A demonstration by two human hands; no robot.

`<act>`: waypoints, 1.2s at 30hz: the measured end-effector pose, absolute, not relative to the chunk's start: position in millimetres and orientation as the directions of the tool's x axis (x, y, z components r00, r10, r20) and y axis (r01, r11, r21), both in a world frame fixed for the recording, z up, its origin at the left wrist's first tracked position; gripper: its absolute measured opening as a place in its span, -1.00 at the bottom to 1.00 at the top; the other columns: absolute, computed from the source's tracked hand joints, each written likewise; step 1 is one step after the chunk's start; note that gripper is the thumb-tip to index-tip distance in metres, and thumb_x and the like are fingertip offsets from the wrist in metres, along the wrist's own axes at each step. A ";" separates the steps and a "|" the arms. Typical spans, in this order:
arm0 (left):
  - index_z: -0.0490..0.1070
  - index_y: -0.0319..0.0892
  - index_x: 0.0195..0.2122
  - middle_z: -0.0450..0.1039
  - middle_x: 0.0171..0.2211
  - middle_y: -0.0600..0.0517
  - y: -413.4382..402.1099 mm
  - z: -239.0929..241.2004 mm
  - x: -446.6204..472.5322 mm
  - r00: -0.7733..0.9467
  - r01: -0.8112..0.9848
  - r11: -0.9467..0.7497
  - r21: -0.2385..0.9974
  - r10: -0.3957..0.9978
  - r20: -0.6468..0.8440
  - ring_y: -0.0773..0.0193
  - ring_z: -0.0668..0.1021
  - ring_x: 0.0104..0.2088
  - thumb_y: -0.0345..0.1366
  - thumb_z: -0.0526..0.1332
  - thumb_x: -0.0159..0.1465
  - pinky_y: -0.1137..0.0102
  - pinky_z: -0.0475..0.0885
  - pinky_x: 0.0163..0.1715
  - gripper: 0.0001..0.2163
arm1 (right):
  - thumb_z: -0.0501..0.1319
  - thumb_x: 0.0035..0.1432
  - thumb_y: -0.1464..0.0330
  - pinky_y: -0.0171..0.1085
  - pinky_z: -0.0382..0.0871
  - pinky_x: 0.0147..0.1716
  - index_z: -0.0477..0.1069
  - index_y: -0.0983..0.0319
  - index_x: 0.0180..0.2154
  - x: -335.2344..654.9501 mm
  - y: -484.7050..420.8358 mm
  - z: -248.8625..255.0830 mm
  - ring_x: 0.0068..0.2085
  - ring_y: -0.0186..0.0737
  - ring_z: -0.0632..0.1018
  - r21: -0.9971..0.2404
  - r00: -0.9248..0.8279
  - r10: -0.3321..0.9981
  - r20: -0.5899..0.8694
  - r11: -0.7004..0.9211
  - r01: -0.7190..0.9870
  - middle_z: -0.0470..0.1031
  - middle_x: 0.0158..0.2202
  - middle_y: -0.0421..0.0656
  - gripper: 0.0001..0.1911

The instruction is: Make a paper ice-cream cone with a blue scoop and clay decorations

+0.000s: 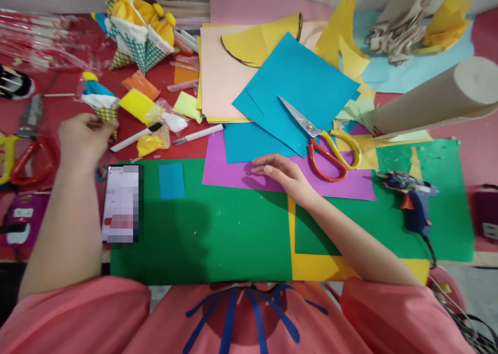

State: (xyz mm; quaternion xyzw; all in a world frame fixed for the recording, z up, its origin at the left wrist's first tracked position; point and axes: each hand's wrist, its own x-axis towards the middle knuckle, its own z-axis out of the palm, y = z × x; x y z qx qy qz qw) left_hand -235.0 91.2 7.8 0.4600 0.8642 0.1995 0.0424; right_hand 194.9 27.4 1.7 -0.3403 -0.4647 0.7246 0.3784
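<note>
My left hand (pixel 83 136) pinches a small paper cone (pixel 104 105) with a yellow-and-green grid pattern, a white trim, a blue top and a yellow ball. My right hand (pixel 286 175) is over the purple sheet (pixel 249 170), fingers stretched out and nothing in them. Near it, red-and-yellow scissors (pixel 311 131) lie partly on blue paper (pixel 291 74). A small blue paper rectangle (pixel 171 181) lies on the green sheet (pixel 241 229) between my hands. Close to my left hand are a yellow packet (pixel 137 105) and a marker (pixel 134 138).
A phone (pixel 121 203) lies beside my left forearm. At the right are a glue gun (pixel 416 201) with a cord and a large paper roll (pixel 431 102). More grid-patterned cones (pixel 143 38) sit at the back left. A second pair of scissors (pixel 31 141) lies far left.
</note>
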 end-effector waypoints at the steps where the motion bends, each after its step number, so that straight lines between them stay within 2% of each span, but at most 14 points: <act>1: 0.50 -0.13 -0.22 0.63 -0.25 0.14 94.9 4.4 -236.4 -0.565 0.786 0.500 0.364 0.820 0.091 0.35 0.46 -0.49 0.09 0.30 0.07 0.21 0.55 -0.35 -0.59 | 0.26 0.20 0.16 -0.21 0.46 0.02 0.45 0.23 -0.16 194.9 27.5 1.6 -0.08 -0.25 0.61 -0.931 -0.483 0.865 -0.137 -0.279 -0.235 0.60 -0.12 -0.09 -0.71; 3: 0.49 -0.17 -0.22 0.63 -0.27 0.11 101.4 0.1 -238.4 -0.607 0.767 0.541 0.346 0.786 0.118 0.37 0.44 -0.51 0.07 0.37 0.00 0.24 0.54 -0.38 -0.55 | 0.26 0.20 0.16 -0.22 0.46 0.02 0.45 0.23 -0.16 195.0 27.8 1.7 -0.08 -0.26 0.61 -0.932 -0.482 0.866 -0.134 -0.275 -0.235 0.59 -0.13 -0.10 -0.72; 6: 0.47 -0.15 -0.19 0.62 -0.24 0.15 103.2 2.6 -238.0 -0.564 0.805 0.507 0.309 0.815 0.133 0.33 0.50 -0.40 0.04 0.38 0.00 0.20 0.55 -0.20 -0.55 | 0.26 0.19 0.14 -0.21 0.45 0.02 0.45 0.23 -0.16 195.4 27.9 1.3 -0.08 -0.25 0.61 -0.934 -0.481 0.864 -0.149 -0.283 -0.219 0.59 -0.12 -0.09 -0.69; 11: 0.33 -0.15 0.09 0.56 -0.02 0.05 84.7 32.6 -220.7 -0.525 0.844 0.497 0.204 0.842 0.121 0.06 0.56 -0.10 -0.03 0.29 0.13 0.02 0.47 0.03 -0.47 | 0.29 0.17 0.15 -0.20 0.43 0.00 0.43 0.23 -0.24 194.3 27.1 -0.9 -0.07 -0.24 0.59 -0.935 -0.459 0.874 -0.158 -0.283 -0.216 0.57 -0.11 -0.08 -0.72; 13: 0.28 -0.13 0.15 0.43 0.14 0.02 73.7 48.0 -200.7 -0.385 0.920 0.352 0.173 0.895 0.226 -0.01 0.46 0.11 -0.01 0.18 0.24 0.00 0.34 0.19 -0.50 | 0.28 0.17 0.16 -0.21 0.43 -0.05 0.40 0.23 -0.31 194.6 28.1 1.1 -0.11 -0.24 0.58 -0.949 -0.440 0.885 -0.150 -0.253 -0.186 0.55 -0.10 -0.08 -0.74; 15: 0.28 -0.15 0.16 0.39 0.15 -0.03 62.4 59.0 -169.1 -0.201 0.978 0.169 0.122 0.923 0.328 -0.04 0.40 0.18 -0.07 0.16 0.26 0.00 0.28 0.22 -0.53 | 0.23 0.22 0.16 -0.20 0.43 -0.09 0.39 0.22 -0.35 197.6 31.0 6.3 -0.14 -0.23 0.57 -0.978 -0.417 0.901 -0.118 -0.177 -0.107 0.55 -0.12 -0.08 -0.74; 16: 0.29 -0.16 0.15 0.39 0.15 -0.06 56.6 61.7 -149.5 -0.118 0.990 0.087 0.108 0.935 0.335 -0.05 0.39 0.19 -0.10 0.19 0.25 0.01 0.29 0.22 -0.53 | 0.20 0.24 0.16 -0.19 0.42 -0.09 0.40 0.22 -0.36 200.6 33.2 9.8 -0.14 -0.22 0.56 -0.992 -0.400 0.913 -0.085 -0.113 -0.047 0.55 -0.14 -0.08 -0.74; 18: 0.26 -0.17 0.18 0.40 0.14 -0.08 45.1 60.0 -106.4 0.049 0.976 -0.089 0.198 0.979 0.199 0.05 0.44 0.16 -0.14 0.15 0.30 0.13 0.38 0.17 -0.56 | 0.12 0.30 0.17 -0.15 0.41 -0.06 0.41 0.20 -0.39 209.8 38.5 16.7 -0.12 -0.18 0.56 -0.992 -0.355 0.935 0.012 0.055 0.111 0.56 -0.16 -0.07 -0.71; 20: 0.20 -0.19 0.23 0.37 0.18 -0.10 34.1 50.0 -65.4 0.296 0.902 -0.283 0.327 0.955 0.011 0.11 0.43 0.18 -0.18 0.06 0.38 0.18 0.35 0.20 -0.57 | 0.11 0.31 0.20 -0.09 0.40 -0.01 0.42 0.18 -0.37 222.9 44.0 20.9 -0.09 -0.13 0.56 -0.916 -0.302 0.946 0.117 0.220 0.334 0.57 -0.17 -0.06 -0.73; 22: 0.23 -0.18 0.24 0.29 0.26 -0.10 24.4 35.5 -33.7 0.500 0.824 -0.425 0.375 0.856 -0.129 0.11 0.37 0.25 -0.17 0.02 0.40 0.16 0.30 0.25 -0.59 | 0.14 0.27 0.26 0.01 0.33 0.10 0.45 0.17 -0.26 238.3 47.8 20.7 0.03 -0.04 0.52 -0.742 -0.262 0.942 0.211 0.329 0.584 0.55 -0.08 -0.03 -0.84; 24: 0.21 -0.20 0.26 0.14 0.34 -0.14 16.9 21.3 -14.7 0.572 0.792 -0.497 0.354 0.807 -0.147 0.04 0.24 0.33 -0.17 0.01 0.41 0.10 0.21 0.30 -0.56 | 0.15 0.24 0.30 0.10 0.23 0.19 0.44 0.18 -0.11 253.7 49.2 17.2 0.19 0.05 0.41 -0.546 -0.230 0.944 0.237 0.325 0.772 0.46 0.08 0.02 -0.79; 26: 0.15 -0.18 0.31 0.04 0.38 -0.14 12.0 11.0 -7.0 0.585 0.795 -0.530 0.297 0.799 -0.140 0.01 0.17 0.37 -0.19 -0.01 0.42 0.06 0.14 0.33 -0.54 | 0.15 0.22 0.32 0.13 0.21 0.20 0.39 0.23 0.01 267.5 48.0 12.9 0.24 0.11 0.35 -0.429 -0.195 0.957 0.216 0.272 0.861 0.38 0.17 0.10 -0.68; 33: 0.11 -0.16 0.33 0.03 0.38 -0.14 10.4 4.6 -9.1 0.584 0.803 -0.545 0.240 0.799 -0.143 -0.02 0.17 0.36 -0.19 -0.03 0.42 0.03 0.15 0.31 -0.53 | 0.24 0.13 0.14 0.13 0.28 0.16 0.30 0.20 0.13 292.5 37.2 8.6 0.21 0.14 0.39 -0.438 -0.176 0.972 0.156 0.228 0.869 0.36 0.17 0.09 -0.44; 36: 0.15 -0.15 0.31 0.06 0.37 -0.14 11.1 4.1 -8.2 0.575 0.807 -0.535 0.251 0.808 -0.127 -0.02 0.19 0.36 -0.20 -0.01 0.42 0.02 0.18 0.30 -0.55 | 0.25 0.09 0.14 0.14 0.28 0.15 0.32 0.17 0.10 291.5 35.2 5.6 0.20 0.14 0.40 -0.450 -0.159 0.970 0.185 0.228 0.864 0.38 0.16 0.07 -0.45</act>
